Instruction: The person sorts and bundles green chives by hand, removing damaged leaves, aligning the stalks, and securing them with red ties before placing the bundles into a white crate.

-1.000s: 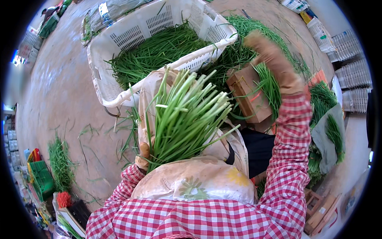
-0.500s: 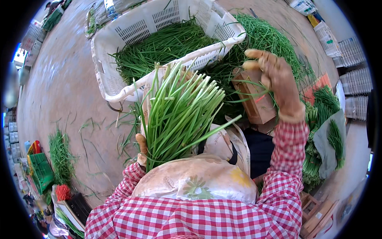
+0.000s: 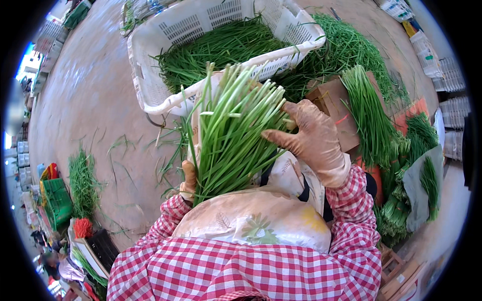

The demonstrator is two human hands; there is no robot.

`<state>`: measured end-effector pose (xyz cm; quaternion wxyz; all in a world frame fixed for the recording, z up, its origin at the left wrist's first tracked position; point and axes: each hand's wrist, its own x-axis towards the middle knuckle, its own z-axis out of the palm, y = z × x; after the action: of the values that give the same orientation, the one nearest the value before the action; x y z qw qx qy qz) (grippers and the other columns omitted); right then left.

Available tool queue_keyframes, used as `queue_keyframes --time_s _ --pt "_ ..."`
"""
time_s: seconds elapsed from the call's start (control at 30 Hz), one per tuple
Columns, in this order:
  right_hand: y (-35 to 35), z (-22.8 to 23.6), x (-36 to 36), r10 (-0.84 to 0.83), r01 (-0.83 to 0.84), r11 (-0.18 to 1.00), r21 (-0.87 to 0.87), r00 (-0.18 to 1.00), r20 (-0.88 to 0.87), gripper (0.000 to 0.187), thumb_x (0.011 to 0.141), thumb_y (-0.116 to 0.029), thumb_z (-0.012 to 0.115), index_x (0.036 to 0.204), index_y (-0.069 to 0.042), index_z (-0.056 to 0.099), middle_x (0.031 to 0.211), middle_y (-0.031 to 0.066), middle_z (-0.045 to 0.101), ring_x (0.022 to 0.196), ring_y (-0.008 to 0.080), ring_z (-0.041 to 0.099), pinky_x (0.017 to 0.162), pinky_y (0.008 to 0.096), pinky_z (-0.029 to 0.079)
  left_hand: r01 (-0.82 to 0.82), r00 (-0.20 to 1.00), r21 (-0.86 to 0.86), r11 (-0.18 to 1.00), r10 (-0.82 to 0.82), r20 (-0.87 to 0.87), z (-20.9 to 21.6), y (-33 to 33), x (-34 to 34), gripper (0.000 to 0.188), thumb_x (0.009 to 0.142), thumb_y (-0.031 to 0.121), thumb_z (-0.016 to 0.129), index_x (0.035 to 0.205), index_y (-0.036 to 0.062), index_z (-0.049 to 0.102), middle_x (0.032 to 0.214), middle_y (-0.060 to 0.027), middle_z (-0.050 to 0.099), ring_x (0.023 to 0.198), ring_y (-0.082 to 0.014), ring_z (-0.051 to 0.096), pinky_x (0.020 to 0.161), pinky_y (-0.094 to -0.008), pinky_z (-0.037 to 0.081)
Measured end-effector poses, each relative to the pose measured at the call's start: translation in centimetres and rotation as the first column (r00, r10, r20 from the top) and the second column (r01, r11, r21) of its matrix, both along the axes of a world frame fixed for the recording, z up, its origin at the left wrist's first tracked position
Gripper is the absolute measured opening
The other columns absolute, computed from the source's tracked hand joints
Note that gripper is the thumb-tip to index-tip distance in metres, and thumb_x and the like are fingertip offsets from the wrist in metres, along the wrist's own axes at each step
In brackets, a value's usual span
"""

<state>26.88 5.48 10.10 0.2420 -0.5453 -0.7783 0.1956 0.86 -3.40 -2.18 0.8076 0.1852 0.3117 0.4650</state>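
A thick bunch of garlic chives (image 3: 231, 135), pale cut stems uppermost, stands upright above my lap. My gloved left hand (image 3: 188, 180) is closed round its lower left side; the thumb shows, and the other fingers are hidden behind the leaves. At the bunch's right edge is my gloved right hand (image 3: 309, 135), thumb and forefinger parted, their tips against the outer stems. A smaller chive bunch (image 3: 369, 115) lies across a brown cardboard box (image 3: 329, 103) to the right.
Ahead stands a white plastic crate (image 3: 150, 100) holding loose chives. A heap of chives (image 3: 346, 50) lies on the floor beyond the box. Tied bundles (image 3: 399, 200) are stacked at the right beside a grey sheet (image 3: 416, 200). Stray chives (image 3: 83, 185) and a green crate (image 3: 56, 203) are at the left.
My right hand has come down and left from above the box to the held bunch. A smaller bunch now lies across the box. My left hand keeps its hold.
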Motion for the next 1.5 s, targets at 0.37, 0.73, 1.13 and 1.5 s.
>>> queue_keyframes --time_s 0.37,0.73,1.13,1.5 --pt "2.1 -1.5 -2.3 0.081 -0.072 0.995 -0.07 0.986 0.146 0.027 0.075 -0.023 0.066 0.095 -0.005 0.066 0.084 0.0155 0.062 0.078 0.0353 0.061 0.07 0.0425 0.049 -0.007 0.998 -0.015 1.0 0.006 -0.056 1.9 -0.3 1.1 0.112 0.063 0.08 0.055 0.143 0.0072 0.027 0.137 -0.0122 0.043 0.123 -0.0235 0.045 0.103 -0.0386 0.039" --pt "8.3 -6.0 2.7 -0.261 0.255 0.839 0.48 0.964 -0.057 0.013 0.082 -0.018 0.063 0.072 -0.009 0.064 0.072 0.0079 0.062 0.068 0.0223 0.063 0.061 0.0318 0.053 0.098 0.979 -0.05 0.994 -0.088 0.183 -3.0 -2.3 -2.4 0.108 0.066 0.083 0.045 0.142 0.0072 0.031 0.14 -0.0117 0.042 0.123 -0.0242 0.046 0.102 -0.0406 0.04" --pt "2.1 1.2 5.3 0.043 -0.052 0.998 -0.03 0.968 -0.248 0.03 0.078 -0.015 0.072 0.107 -0.007 0.066 0.095 0.0082 0.066 0.088 0.0203 0.062 0.077 0.0284 0.049 0.058 0.99 -0.034 0.998 -0.053 0.131 -2.0 -1.3 -2.1 0.105 0.068 0.08 0.046 0.141 0.0068 0.032 0.138 -0.0124 0.044 0.121 -0.025 0.047 0.1 -0.041 0.041" --pt "1.0 -3.2 4.4 -0.014 -0.081 0.968 -0.236 0.927 -0.374 0.019 0.078 -0.013 0.071 0.095 -0.005 0.067 0.084 0.0065 0.059 0.081 0.0201 0.058 0.072 0.0301 0.047 0.065 0.993 -0.027 0.997 -0.062 0.096 -1.3 -0.8 -1.2 0.102 0.07 0.078 0.048 0.14 0.0065 0.033 0.136 -0.013 0.045 0.119 -0.0257 0.049 0.099 -0.0414 0.042"
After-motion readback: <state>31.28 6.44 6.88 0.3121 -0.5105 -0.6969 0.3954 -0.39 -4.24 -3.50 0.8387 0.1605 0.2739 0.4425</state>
